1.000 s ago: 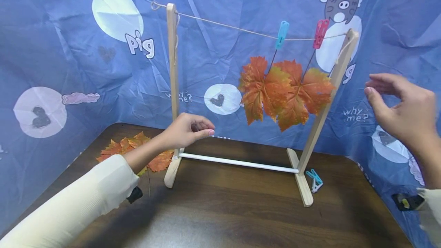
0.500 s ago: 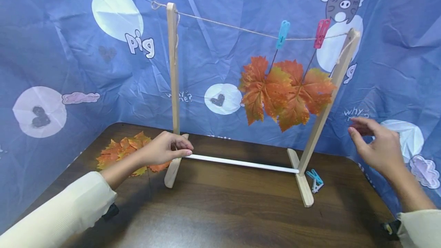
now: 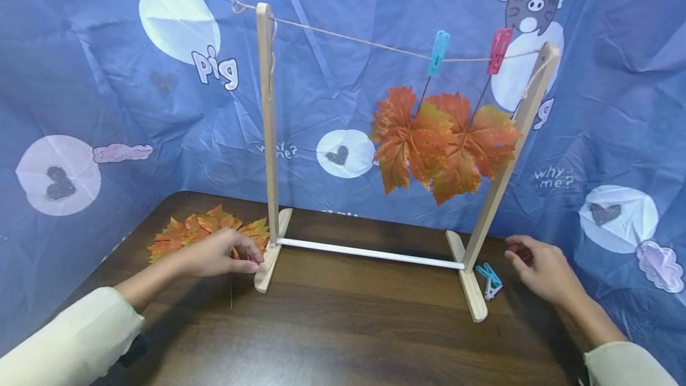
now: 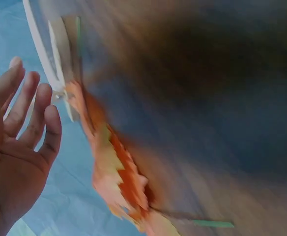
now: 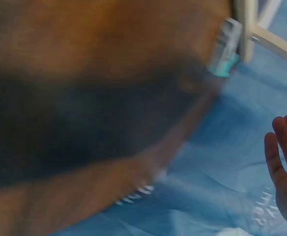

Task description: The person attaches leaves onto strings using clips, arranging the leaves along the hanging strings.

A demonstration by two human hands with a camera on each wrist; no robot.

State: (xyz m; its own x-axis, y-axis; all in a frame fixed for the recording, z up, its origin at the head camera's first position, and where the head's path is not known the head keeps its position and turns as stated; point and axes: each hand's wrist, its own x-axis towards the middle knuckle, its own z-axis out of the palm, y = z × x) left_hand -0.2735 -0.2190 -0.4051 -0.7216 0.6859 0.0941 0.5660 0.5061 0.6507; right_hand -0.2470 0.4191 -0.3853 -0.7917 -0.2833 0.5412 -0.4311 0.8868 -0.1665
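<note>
My left hand (image 3: 222,253) hovers by a pile of orange artificial maple leaves (image 3: 187,232), its fingers loosely bent with nothing in them. In the left wrist view the leaves (image 4: 116,172) lie beyond that hand (image 4: 23,142). To the right of the wooden stand, my right hand (image 3: 541,267) is empty and relaxed, near the blue and white clothespins (image 3: 490,282) on the table. On the stand's string, a blue clothespin (image 3: 439,53) and a pink clothespin (image 3: 499,52) each hold a hanging maple leaf by its stem.
The stand has a left post (image 3: 268,124), a right post (image 3: 498,195) and a white crossbar (image 3: 370,251) low between its feet. String (image 3: 354,40) runs between the post tops. A blue printed cloth (image 3: 321,94) hangs behind the brown table (image 3: 332,326).
Both hands have come down from higher up. The left has moved leftward toward the leaf pile, the right leftward toward the loose clothespins. The hanging leaves stay in place.
</note>
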